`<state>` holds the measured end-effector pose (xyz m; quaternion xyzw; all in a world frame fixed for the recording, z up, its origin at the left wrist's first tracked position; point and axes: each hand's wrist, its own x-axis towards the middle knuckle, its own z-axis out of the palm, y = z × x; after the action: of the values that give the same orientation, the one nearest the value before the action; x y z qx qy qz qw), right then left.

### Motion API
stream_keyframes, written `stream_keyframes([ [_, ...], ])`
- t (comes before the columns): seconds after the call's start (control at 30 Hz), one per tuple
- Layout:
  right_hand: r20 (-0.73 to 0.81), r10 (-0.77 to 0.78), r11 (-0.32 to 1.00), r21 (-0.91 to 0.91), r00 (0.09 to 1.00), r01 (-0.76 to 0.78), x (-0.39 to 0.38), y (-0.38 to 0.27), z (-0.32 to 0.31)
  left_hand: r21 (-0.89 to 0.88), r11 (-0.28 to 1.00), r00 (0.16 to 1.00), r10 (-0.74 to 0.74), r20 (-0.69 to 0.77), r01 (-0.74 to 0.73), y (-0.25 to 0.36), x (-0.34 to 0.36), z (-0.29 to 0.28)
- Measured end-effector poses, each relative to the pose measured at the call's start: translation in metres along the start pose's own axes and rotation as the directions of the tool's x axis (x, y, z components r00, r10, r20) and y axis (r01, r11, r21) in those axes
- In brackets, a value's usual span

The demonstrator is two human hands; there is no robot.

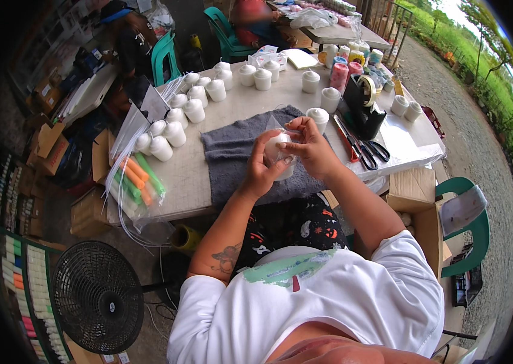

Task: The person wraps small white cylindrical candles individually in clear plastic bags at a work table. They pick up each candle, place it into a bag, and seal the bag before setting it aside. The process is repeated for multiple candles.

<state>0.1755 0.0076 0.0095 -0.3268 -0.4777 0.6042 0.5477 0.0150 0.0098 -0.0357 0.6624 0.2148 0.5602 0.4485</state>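
Observation:
Over the dark grey towel (pixel 227 159), I hold a white candle (pixel 276 144) in a clear plastic wrap. My left hand (pixel 261 165) curls its fingers and thumb around the candle's side. My right hand (pixel 312 150) is closed on the wrap at the candle's upper end, its thumb reaching across towards the left fingers. Part of the candle is hidden by my fingers. Just beyond my right hand stands a white candle (pixel 317 119) on the table. To its right lie black-handled scissors (pixel 373 155) and a red and black cutter (pixel 351 147).
Several white wrapped candles (pixel 214 90) line the table (pixel 191 185). A black tape dispenser (pixel 362 115) stands at right. Orange and green candles (pixel 138 176) lie bagged at the left edge. A black fan (pixel 111 297) is at lower left, a cardboard box (pixel 413 188) at right. Two people sit beyond.

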Motion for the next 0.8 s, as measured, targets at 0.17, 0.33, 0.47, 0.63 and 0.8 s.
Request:
stream_keyframes([
  [0.17,0.059,0.0,0.983,-0.183,0.998,0.011,-0.003,-0.021,-0.008,-0.371,0.91,0.975,-0.218,-0.049,0.185,0.019,0.005,0.008],
  [0.33,-0.209,-0.554,0.781,-0.464,0.806,0.417,0.004,-0.069,-0.09,-0.331,0.913,0.962,-0.268,-0.052,0.237,0.028,0.008,-0.003],
  [0.47,-0.592,-0.371,0.612,-0.735,0.715,-0.291,0.015,-0.099,-0.227,-0.307,0.914,0.96,-0.279,0.0,0.265,0.03,0.014,-0.001],
  [0.63,-0.627,0.183,0.87,-0.256,0.758,-0.422,0.022,-0.098,-0.238,-0.278,0.921,0.959,-0.282,0.008,0.273,0.026,0.014,-0.003],
  [0.8,-0.503,-0.045,0.936,-0.323,0.863,-0.14,0.008,-0.094,-0.223,-0.249,0.928,0.957,-0.288,-0.002,0.279,0.026,0.014,-0.004],
])
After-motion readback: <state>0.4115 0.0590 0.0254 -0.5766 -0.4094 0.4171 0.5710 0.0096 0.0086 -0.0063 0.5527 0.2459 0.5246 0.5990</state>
